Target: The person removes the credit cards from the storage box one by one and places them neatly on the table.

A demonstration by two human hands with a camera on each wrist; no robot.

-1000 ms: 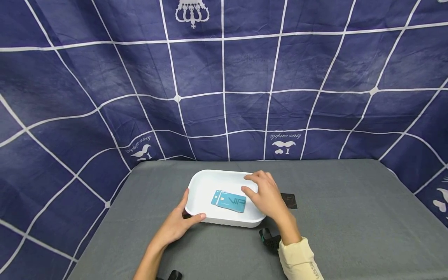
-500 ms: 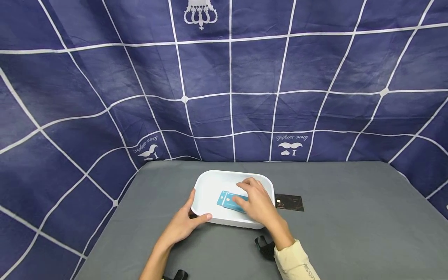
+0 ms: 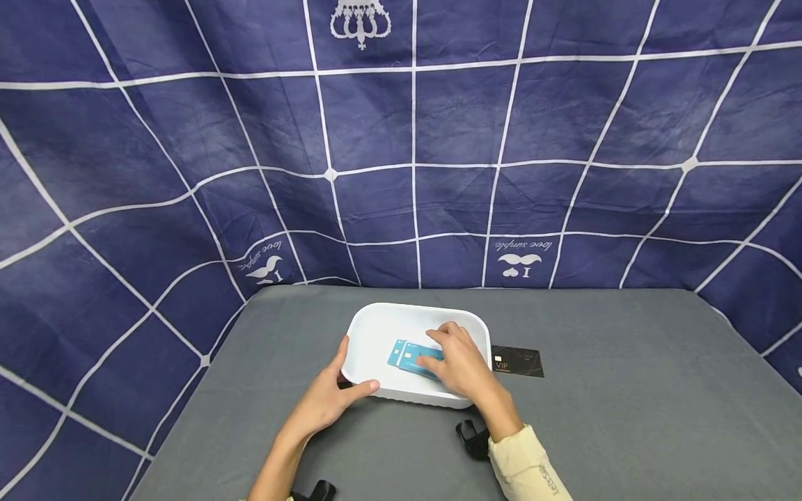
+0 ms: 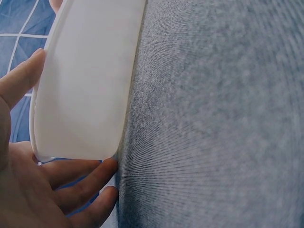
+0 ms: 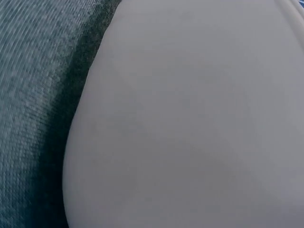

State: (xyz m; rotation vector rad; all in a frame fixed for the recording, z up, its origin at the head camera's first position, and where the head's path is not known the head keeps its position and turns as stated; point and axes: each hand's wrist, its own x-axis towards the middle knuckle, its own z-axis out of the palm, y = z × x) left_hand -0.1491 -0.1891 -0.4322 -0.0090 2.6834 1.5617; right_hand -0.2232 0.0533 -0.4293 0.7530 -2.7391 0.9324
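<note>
A white tray (image 3: 376, 323) with rounded corners sits on the grey cloth. Its front left corner is gripped by my left hand (image 3: 328, 393); in the left wrist view the thumb lies along the rim and the fingers reach round the end wall (image 4: 85, 85). Inside lie a blue card (image 3: 410, 356) and, partly under it, another blue card (image 3: 395, 353). My right hand (image 3: 460, 362) reaches into the tray over them, thumb tip on the upper card, forefinger bent beyond it. I cannot tell whether it pinches the card. In the right wrist view the tray's outer wall (image 5: 180, 114) hides that hand.
A black VIP card (image 3: 519, 362) lies on the cloth against the tray's right side. Grey cloth (image 3: 626, 390) covers the table. Behind hangs a blue curtain (image 3: 464, 202) with white lines. A black wrist device (image 3: 474, 440) shows below the right forearm.
My right hand has lowered from above the tray's right rim, leftward onto the blue cards, uncovering the black card. Left hand and tray keep their places relative to each other; the head view shifted slightly.
</note>
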